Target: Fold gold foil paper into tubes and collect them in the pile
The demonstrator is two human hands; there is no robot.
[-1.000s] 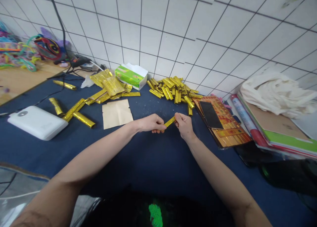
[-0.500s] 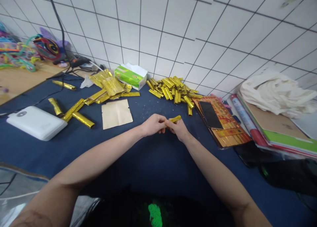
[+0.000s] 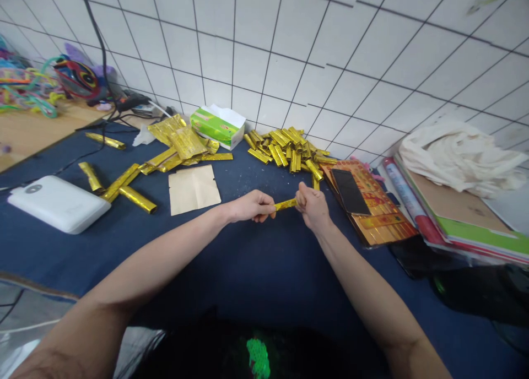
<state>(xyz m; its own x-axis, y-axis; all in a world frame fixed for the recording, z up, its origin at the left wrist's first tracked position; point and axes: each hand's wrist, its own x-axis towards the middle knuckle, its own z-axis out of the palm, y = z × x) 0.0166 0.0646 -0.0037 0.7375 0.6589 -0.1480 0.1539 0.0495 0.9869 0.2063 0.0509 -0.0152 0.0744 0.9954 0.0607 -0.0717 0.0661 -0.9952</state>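
Drawn apart again since half a second ago: then pressed together over the piece, now stretching it level between them. Pinched at one end by the left hand (image 3: 250,206), fingertips closed on it; gripped at the other end by the right hand (image 3: 312,205), fingers curled round it. Held just above the dark blue cloth-covered table (image 3: 248,269), in front of the body: a short folded strip of shiny gold foil paper (image 3: 286,204).

Already made, by the look of it: a heap of short folded gold pieces (image 3: 289,150) by the tiled wall. Probably left to do: longer rolled gold tubes (image 3: 124,189) to the left, near a white rectangular power bank (image 3: 58,202), plus loose flat gold sheets (image 3: 182,142) beside a green tissue box (image 3: 217,126). Near the left forearm, a plain tan paper sheet (image 3: 193,189). Just right of the hands, a black phone (image 3: 350,183) lying on a stack of printed gold-and-red paper (image 3: 380,219). Roughly midway, judged from those piles.
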